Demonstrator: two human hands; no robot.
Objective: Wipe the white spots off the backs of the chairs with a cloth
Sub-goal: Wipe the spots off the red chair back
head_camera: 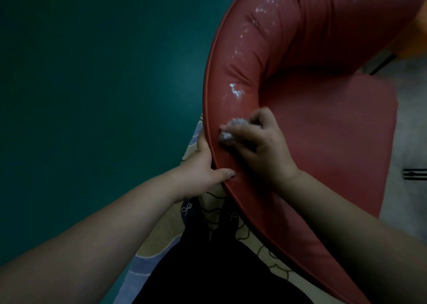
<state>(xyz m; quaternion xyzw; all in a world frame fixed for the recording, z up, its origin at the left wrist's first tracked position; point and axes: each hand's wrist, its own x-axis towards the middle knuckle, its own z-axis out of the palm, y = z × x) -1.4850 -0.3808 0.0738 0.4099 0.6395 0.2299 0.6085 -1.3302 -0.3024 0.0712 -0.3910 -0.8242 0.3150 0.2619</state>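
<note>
1. Where the frame's bottom edge cuts in, I see dark clothing point(221, 271) hanging over a patterned rug point(159, 239) in cream and pale blue.
2. Just above that, at lower centre, my left hand point(203, 172) grips the piped rim of the red chair point(323, 142); its thumb lies on the inner face and its fingers curl round behind the back.
3. Right of it, near the middle of the frame, my right hand point(258, 142) has its fingers curled round a bunched white cloth point(230, 130) and presses it against the inside of the curved chair back, close beside the rim.
4. Above the cloth, white spots point(236, 90) sit on the padded back, and more of them trail along the curve toward the top of the frame.
5. Beyond the back, the red seat fills the centre right.
6. Farthest off, a dark green wall point(92, 72) covers the left side, and a pale floor point(411, 130) shows at the right edge.
</note>
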